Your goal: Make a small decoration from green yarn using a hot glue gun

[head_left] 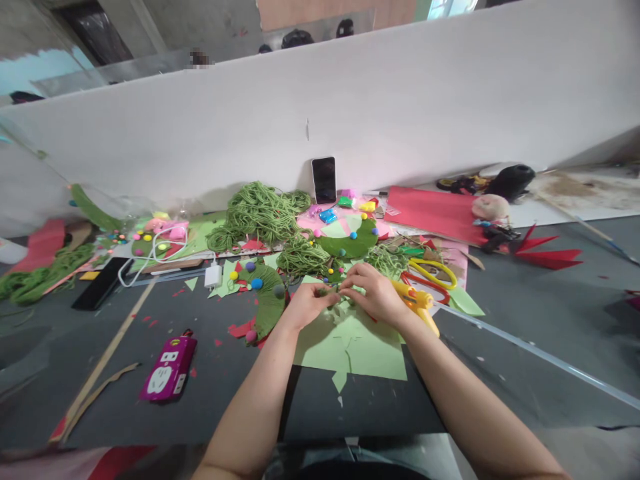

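Note:
Close together over a pale green paper sheet [370, 360], my left hand [311, 305] and my right hand [375, 293] both have their fingers pinched. Something small and dark green shows between the fingertips, too small to name. Cut green scraps lie just below them. Left of my left hand is a green yarn-wrapped crescent [267, 300] with coloured pompoms. A second crescent [353, 247] of that kind lies behind my hands. A yellow glue gun [420, 298] is beside my right wrist, partly hidden, with scissors [447, 272] behind it.
Green yarn [263, 213] is heaped at the back, near a phone [324, 180] leaning on the white partition [400, 113]. A purple power strip [170, 368] and a black phone [103, 283] lie to the left. A clear glue stick [540, 353] crosses the right side; red card [433, 213] lies behind.

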The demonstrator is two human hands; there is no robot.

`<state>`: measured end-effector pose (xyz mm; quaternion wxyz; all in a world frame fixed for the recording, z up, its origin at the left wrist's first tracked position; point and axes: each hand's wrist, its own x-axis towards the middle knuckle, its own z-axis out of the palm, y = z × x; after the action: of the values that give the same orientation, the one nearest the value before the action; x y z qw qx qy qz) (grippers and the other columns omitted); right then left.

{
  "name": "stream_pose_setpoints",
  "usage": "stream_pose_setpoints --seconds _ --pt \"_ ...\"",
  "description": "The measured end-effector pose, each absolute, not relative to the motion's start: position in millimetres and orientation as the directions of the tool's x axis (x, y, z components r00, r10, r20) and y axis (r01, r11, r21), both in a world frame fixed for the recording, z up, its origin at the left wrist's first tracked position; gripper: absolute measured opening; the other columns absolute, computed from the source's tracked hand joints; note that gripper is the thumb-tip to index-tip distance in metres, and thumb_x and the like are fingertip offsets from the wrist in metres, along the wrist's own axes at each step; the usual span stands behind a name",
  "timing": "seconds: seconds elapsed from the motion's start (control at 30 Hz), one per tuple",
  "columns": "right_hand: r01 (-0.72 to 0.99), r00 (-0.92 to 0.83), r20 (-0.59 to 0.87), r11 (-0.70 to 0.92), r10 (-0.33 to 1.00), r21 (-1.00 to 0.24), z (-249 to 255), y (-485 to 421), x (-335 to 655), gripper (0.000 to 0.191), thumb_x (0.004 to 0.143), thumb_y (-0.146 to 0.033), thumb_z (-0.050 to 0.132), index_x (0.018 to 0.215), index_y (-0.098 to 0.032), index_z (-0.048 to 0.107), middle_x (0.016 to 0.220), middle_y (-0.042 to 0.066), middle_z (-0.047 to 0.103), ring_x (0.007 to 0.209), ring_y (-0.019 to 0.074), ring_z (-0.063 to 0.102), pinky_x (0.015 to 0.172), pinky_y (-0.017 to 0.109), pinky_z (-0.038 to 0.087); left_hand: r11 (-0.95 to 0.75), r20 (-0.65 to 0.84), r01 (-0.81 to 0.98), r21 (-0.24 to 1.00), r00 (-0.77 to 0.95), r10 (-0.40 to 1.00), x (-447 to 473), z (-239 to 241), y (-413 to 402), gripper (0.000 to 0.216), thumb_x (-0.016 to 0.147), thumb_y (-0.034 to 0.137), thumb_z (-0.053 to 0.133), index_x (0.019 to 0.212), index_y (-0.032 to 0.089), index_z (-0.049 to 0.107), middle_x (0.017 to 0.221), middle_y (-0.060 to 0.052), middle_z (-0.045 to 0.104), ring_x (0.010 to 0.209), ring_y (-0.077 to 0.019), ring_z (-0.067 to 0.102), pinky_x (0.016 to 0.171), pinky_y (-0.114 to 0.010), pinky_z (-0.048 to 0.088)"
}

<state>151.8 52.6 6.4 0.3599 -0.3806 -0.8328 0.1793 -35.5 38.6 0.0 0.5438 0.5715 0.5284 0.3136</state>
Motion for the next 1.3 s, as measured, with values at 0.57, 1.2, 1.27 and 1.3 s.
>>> stream_pose_setpoints --seconds 0.57,1.2,1.27,1.3 --pt "0.509 -0.187 0.631 0.623 0.753 -0.593 -1.3 40.7 129.7 0.014 0.085 -0.020 0.061 0.089 -0.021 0.074 0.079 0.005 0.062 0.080 0.0198 0.057 0.070 0.033 0.049 0.293 -0.323 -0.394 0.871 -0.011 0.946 -13.4 -6.6 38.0 0.030 0.053 0.037 0.082 0.063 0.012 0.068 0.058 -0.002 0.060 0.056 -0.0125 0.052 0.057 -0.026 0.040" --pt "0.617 -0.415 0.741 0.762 0.528 -0.197 2.3 38.4 131.9 0.018 0.089 -0.018 0.054 0.091 -0.021 0.072 0.080 0.006 0.066 0.080 0.0190 0.057 0.070 0.031 0.049 0.231 -0.295 -0.472 0.851 -0.066 0.953 -16.0 -3.8 38.4 0.025 0.055 0.031 0.082 0.060 0.014 0.065 0.055 0.003 0.058 0.055 -0.0093 0.050 0.057 -0.023 0.037" --pt "0.583 -0.387 0.729 0.762 0.565 -0.282 0.2 39.4 131.7 0.016 0.088 -0.022 0.057 0.089 -0.022 0.073 0.080 0.006 0.066 0.078 0.0188 0.056 0.069 0.031 0.049 0.203 -0.270 -0.443 0.873 -0.094 0.958 -16.1 -4.9 39.1 0.024 0.057 0.032 0.080 0.059 0.014 0.064 0.055 0.003 0.058 0.055 -0.0093 0.049 0.058 -0.024 0.037" --pt "0.559 -0.359 0.719 0.754 0.595 -0.345 -0.7 40.1 131.9 0.015 0.088 -0.024 0.059 0.086 -0.023 0.073 0.078 0.006 0.066 0.077 0.0187 0.056 0.068 0.031 0.049 0.191 -0.258 -0.422 0.886 -0.106 0.960 -16.4 -4.7 39.6 0.024 0.058 0.032 0.079 0.058 0.014 0.064 0.055 0.003 0.058 0.054 -0.0094 0.048 0.058 -0.024 0.037"
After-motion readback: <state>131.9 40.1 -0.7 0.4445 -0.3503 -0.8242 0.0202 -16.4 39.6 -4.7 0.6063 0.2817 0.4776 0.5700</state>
